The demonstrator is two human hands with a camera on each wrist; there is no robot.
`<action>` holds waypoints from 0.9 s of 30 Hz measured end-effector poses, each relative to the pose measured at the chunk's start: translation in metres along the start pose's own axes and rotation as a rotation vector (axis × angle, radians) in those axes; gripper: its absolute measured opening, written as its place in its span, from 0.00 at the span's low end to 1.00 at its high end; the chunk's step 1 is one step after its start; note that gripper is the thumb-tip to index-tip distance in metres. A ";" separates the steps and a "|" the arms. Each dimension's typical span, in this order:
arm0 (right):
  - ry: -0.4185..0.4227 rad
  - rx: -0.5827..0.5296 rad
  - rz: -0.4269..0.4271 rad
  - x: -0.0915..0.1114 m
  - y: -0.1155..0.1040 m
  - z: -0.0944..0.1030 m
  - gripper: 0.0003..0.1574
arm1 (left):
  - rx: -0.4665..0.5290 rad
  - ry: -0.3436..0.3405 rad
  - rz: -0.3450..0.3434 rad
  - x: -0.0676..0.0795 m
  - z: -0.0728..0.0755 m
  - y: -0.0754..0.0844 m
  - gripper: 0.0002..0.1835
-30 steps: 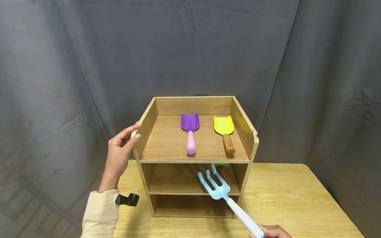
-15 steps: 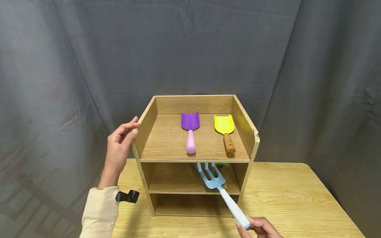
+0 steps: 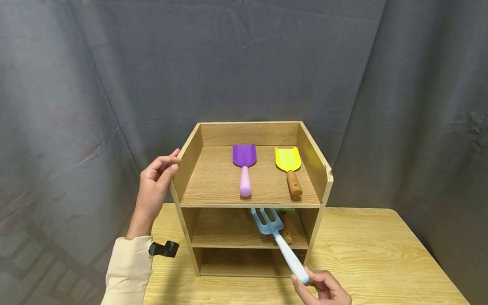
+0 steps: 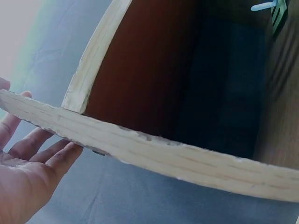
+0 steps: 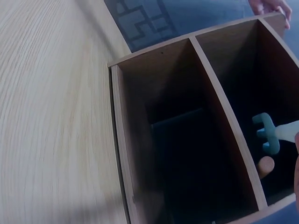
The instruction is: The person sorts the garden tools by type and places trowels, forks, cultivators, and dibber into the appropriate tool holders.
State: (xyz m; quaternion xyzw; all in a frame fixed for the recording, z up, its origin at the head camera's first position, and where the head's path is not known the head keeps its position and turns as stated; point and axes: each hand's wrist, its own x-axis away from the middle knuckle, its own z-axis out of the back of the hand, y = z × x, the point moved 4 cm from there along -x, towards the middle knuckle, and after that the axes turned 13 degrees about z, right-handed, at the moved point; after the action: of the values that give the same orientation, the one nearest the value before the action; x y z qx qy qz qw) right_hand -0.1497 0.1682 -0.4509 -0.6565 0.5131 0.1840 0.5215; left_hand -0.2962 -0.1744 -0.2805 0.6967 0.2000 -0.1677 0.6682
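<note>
A small wooden shelf unit with three levels stands on the table. My left hand grips the front edge of its left side panel, fingers and thumb on the wood; in the left wrist view several fingers lie along the outer face. My right hand pinches the end of the white handle of a light blue hand fork. The fork's tines point into the middle level, their tips partly hidden under the top board. Beside it there lies a tool with a brown wooden handle and a green head, mostly hidden.
On the top level lie a purple toy shovel with a pink handle and a yellow shovel with a wooden handle. The pale wooden table extends to the right. Grey curtains hang behind.
My right hand has moved forward and left, carrying the hand fork from in front of the shelf unit into its middle level. The left hand stays at the side panel.
</note>
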 end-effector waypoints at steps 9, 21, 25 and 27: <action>0.004 0.000 0.044 0.004 0.010 -0.019 0.19 | 0.021 0.002 -0.004 0.000 0.000 -0.002 0.10; -0.034 0.301 -0.022 0.007 0.013 -0.042 0.19 | 0.033 0.010 -0.011 0.000 0.001 -0.005 0.10; -0.031 0.290 -0.037 0.010 0.018 -0.048 0.18 | 0.026 0.013 -0.010 0.002 0.001 -0.005 0.10; -0.024 0.265 -0.052 0.015 0.026 -0.048 0.18 | 0.026 0.013 -0.011 0.002 0.001 -0.005 0.11</action>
State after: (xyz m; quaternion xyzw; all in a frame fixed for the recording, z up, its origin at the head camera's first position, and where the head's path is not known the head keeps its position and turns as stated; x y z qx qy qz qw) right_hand -0.1807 0.1208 -0.4566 -0.5928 0.5093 0.1090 0.6143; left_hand -0.2969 -0.1753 -0.2860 0.7054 0.2058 -0.1695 0.6567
